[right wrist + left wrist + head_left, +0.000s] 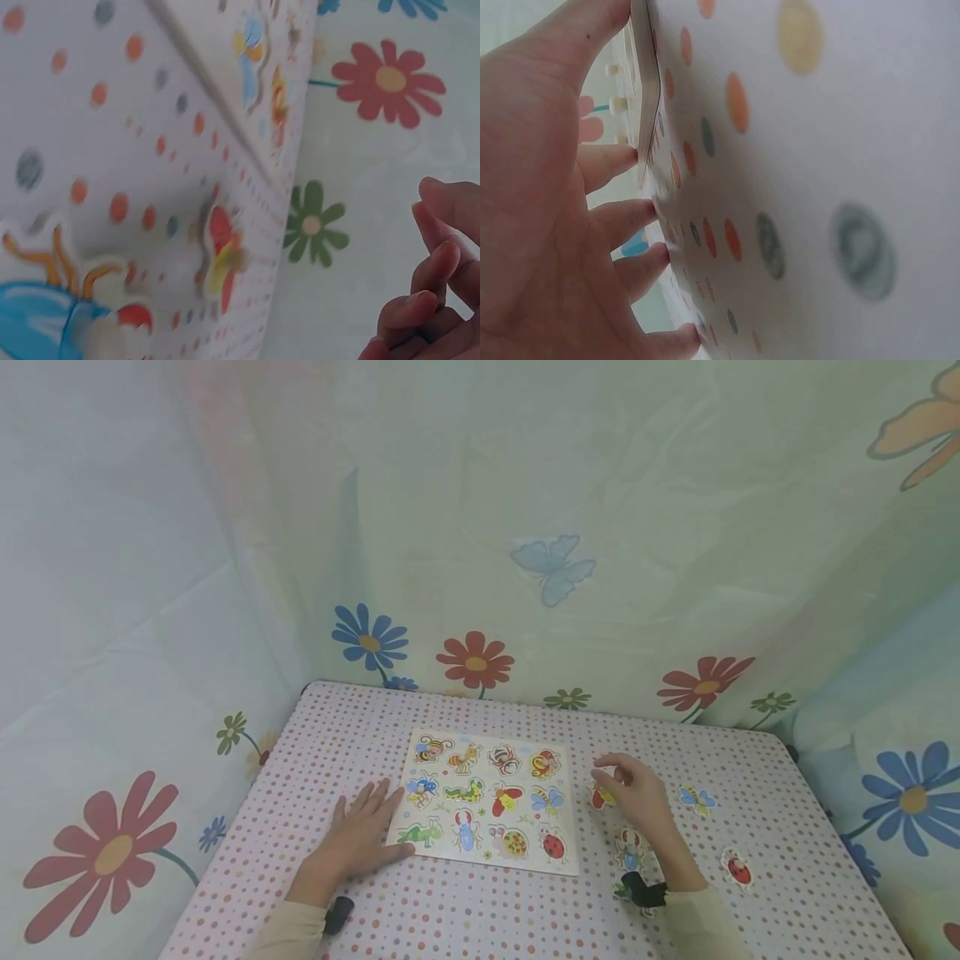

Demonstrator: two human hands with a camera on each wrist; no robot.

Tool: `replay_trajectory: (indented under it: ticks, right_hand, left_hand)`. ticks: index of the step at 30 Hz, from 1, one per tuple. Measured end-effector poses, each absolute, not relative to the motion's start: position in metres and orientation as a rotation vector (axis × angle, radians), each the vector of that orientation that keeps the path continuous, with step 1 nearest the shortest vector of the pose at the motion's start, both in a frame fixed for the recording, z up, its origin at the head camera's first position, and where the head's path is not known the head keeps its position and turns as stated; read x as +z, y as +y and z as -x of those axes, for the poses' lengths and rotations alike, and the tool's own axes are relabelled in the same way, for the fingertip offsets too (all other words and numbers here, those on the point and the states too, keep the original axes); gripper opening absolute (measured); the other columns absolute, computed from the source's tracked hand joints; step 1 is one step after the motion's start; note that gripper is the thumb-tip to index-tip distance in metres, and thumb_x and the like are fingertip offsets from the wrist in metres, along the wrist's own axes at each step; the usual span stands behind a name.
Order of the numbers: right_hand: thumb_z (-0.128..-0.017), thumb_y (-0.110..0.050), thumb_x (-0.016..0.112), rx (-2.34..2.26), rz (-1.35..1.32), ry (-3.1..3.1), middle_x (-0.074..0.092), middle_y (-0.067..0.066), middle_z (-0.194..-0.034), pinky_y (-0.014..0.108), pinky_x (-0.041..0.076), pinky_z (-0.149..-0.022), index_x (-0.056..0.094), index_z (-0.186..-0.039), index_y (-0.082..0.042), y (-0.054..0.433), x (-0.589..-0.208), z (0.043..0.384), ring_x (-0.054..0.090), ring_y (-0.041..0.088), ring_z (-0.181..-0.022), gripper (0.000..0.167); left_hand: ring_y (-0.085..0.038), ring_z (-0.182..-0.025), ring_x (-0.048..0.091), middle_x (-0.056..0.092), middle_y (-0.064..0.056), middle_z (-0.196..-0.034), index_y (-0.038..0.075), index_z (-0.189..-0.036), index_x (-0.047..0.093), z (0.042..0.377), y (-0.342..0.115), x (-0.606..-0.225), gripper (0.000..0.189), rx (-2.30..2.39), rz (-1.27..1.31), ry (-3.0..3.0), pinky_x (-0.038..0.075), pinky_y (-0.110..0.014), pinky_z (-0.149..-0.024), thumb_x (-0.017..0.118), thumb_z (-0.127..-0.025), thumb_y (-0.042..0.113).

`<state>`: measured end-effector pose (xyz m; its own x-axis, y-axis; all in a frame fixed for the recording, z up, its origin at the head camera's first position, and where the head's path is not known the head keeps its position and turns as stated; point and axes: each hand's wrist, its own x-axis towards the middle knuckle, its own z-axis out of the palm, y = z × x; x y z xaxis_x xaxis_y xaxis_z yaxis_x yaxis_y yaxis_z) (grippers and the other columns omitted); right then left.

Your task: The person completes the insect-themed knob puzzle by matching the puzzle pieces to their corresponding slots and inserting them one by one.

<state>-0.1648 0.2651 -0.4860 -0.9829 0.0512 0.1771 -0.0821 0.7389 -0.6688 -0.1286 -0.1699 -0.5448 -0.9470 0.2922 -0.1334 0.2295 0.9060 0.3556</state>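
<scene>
A flat wooden insect puzzle board [483,817] lies on the dotted table. My left hand [358,835] is spread at its left side, thumb and forefinger at the board's edge [649,86], the other fingertips on the tablecloth. To the right of the board, my right hand [637,793] hovers with loosely bent fingers; in the right wrist view, nothing shows between thumb and forefinger. Below it lies a red and yellow winged insect piece [222,259] with a knob, partly hidden by the hand in the head view. A blue beetle piece [630,852] sits nearer me.
Farther right lie a blue-winged bee piece [697,800] and a ladybug piece [738,868]. A green piece [621,890] shows partly from under the right wrist's black camera [641,892]. Behind the table hangs a flowered curtain [420,527].
</scene>
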Motion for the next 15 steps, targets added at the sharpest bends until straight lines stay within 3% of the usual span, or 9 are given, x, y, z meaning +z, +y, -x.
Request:
replay_trajectory:
  ticks: [5,15]
  right_hand:
    - [-0.098,-0.031,0.067,1.109,0.07,-2.789,0.05,0.007,-0.083,0.028,0.037,-0.05,0.069,-0.116,-0.006,0.281,-0.497,0.17,0.042,0.02,-0.067,0.032]
    - [-0.096,-0.027,0.069,1.168,0.175,-2.867,0.059,0.011,-0.091,0.031,0.043,-0.056,0.067,-0.121,-0.003,0.295,-0.511,0.174,0.05,0.023,-0.074,0.034]
  left_hand:
    - [-0.037,-0.15,0.013,0.017,-0.013,-0.165,0.017,-0.159,0.03,0.129,-0.17,-0.546,0.097,0.501,-0.4,2.893,0.003,-0.068,-0.115,0.065,-0.084,0.068]
    - [-0.037,-0.15,0.013,0.017,-0.012,-0.165,0.017,-0.159,0.03,0.129,-0.17,-0.547,0.097,0.495,-0.404,2.896,0.003,-0.068,-0.115,0.064,-0.084,0.069]
